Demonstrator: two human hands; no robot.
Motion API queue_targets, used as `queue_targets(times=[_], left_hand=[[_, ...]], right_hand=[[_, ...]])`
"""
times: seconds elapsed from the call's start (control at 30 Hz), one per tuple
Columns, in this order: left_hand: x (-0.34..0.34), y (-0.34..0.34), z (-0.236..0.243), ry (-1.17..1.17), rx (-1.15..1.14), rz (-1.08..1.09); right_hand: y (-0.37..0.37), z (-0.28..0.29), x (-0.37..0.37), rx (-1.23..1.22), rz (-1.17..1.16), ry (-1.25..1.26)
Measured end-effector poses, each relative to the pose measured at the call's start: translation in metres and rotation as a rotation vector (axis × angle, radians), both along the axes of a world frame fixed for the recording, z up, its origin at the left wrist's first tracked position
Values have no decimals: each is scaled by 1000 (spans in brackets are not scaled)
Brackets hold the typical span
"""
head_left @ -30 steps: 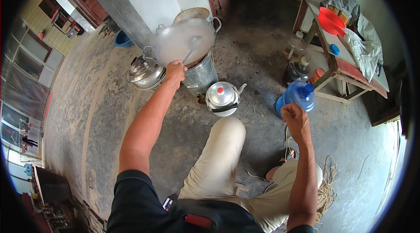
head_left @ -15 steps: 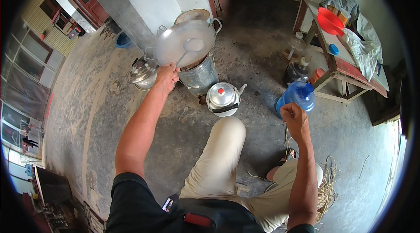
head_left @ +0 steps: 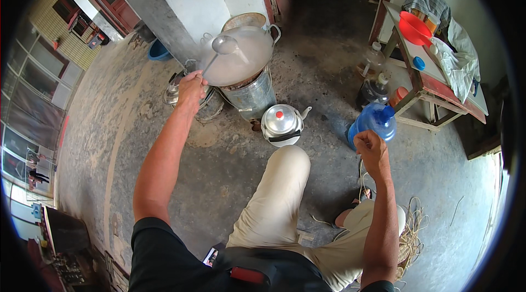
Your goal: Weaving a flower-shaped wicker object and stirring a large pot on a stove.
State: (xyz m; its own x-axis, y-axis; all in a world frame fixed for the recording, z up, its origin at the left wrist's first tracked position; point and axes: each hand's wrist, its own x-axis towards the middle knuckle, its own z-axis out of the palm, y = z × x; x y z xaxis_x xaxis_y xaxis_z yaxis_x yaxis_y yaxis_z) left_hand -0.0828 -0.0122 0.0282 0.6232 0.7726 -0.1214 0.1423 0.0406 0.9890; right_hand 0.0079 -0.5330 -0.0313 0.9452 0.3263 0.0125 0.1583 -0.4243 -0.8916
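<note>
My left hand (head_left: 191, 93) is closed round the handle of a metal ladle (head_left: 224, 46). The ladle's bowl is raised above a wide two-handled wok (head_left: 219, 77), and a pale streak like liquid shows beside it. Cloudy, steaming liquid appears to fill the wok, which rests on a round metal stove (head_left: 249, 100). On the right, my right hand (head_left: 373, 152) hangs in front of a blue water jug (head_left: 378, 116) with its fingers curled together. What they pinch, if anything, is too small to make out; a thin cord (head_left: 361, 174) shows just below.
A silver kettle (head_left: 280, 122) stands before my knee, and a lidded metal pot (head_left: 173, 92) sits left of the stove. Dark-filled bottles (head_left: 373, 90) stand beside a wooden table (head_left: 438, 90) bearing a red basin (head_left: 415, 29). Loose cord (head_left: 415, 226) lies by my right leg.
My left hand has moved slightly left and up, lifting the ladle's bowl from the liquid toward the wok's far left side. My right hand has stayed nearly still.
</note>
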Motion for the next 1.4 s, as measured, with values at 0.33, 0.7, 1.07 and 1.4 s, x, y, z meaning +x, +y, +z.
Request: queue_targets(times=[0.33,0.7,1.07,1.4], left_hand=[[1,14,34,3,242,45],[-5,44,36,129,849,15],[-42,27,79,503,1461,-313],[-54,27,85,714,1604,-485]], right_hand=[[-4,-3,1,-15,8,-29],[-3,0,0,-21,16,-31],[-6,-2,-1,-6,8,-17],[-3,-2,-1,-28,11,-13]])
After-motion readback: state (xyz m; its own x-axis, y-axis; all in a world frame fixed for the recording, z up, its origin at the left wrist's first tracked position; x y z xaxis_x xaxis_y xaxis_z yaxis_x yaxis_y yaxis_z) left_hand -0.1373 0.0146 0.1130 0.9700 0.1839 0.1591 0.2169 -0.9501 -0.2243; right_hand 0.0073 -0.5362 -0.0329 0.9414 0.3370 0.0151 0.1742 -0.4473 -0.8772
